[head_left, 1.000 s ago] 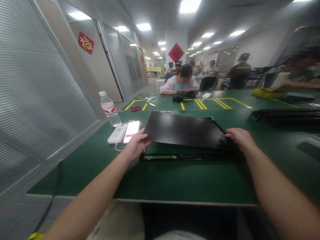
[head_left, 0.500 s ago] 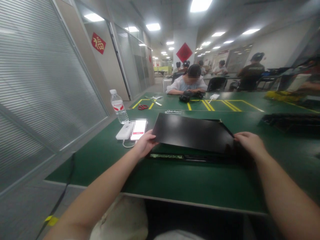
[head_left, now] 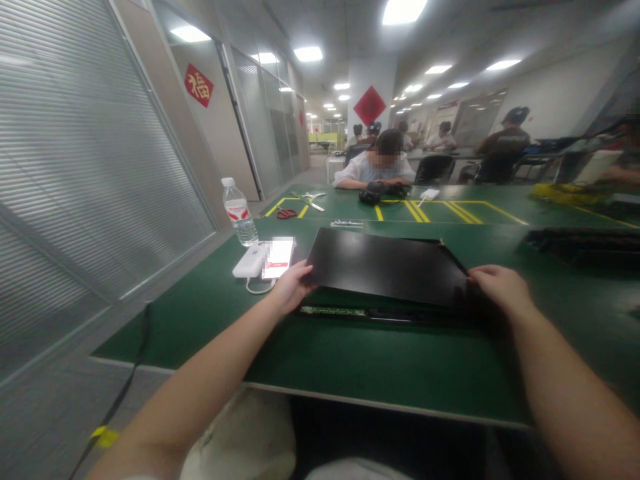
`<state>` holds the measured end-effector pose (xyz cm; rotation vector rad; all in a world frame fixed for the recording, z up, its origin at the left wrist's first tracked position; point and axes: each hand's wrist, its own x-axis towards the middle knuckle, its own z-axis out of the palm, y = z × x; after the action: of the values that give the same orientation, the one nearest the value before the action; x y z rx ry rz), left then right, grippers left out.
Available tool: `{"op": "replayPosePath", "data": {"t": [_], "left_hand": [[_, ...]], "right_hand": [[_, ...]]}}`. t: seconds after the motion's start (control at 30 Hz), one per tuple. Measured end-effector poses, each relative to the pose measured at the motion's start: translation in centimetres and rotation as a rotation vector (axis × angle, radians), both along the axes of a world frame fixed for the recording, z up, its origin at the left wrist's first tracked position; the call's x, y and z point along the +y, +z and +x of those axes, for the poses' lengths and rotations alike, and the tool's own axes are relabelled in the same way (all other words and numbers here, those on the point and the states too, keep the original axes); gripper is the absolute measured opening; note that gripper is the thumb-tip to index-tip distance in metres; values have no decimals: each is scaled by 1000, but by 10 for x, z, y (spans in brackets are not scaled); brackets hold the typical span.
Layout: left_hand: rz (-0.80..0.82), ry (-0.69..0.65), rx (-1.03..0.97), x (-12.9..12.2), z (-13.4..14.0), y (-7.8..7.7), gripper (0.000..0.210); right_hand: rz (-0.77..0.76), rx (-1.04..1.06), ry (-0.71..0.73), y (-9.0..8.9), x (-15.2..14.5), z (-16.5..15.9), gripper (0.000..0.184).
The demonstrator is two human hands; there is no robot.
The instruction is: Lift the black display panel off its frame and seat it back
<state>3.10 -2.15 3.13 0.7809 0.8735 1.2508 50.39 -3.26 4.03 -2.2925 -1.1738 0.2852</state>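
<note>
A thin, glossy black screen panel is tilted above the green table. My left hand pinches its left edge, thumb on top. At its right edge my right hand is closed on the panel's corner area; the fingertips are partly hidden and dark there. Beneath the panel lies a black frame, with a green circuit strip showing along its near side. Most of the frame is covered by the panel.
Left of the panel are a phone, a white power bank with a cable and a water bottle. Red-handled scissors lie farther back. Dark parts sit at the right. Another person sits across the table.
</note>
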Motion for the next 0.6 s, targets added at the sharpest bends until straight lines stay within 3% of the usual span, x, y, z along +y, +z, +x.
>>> {"op": "replayPosePath", "data": {"t": [0.37,0.6], "left_hand": [[70,-57,64,-2,-1,-7,42],[188,-23,180,-1,-7,-10,47]], "right_hand": [[-69,-61,-65,-3,2,11,33],[-63,-65,-53,-4,1,15,32]]}}
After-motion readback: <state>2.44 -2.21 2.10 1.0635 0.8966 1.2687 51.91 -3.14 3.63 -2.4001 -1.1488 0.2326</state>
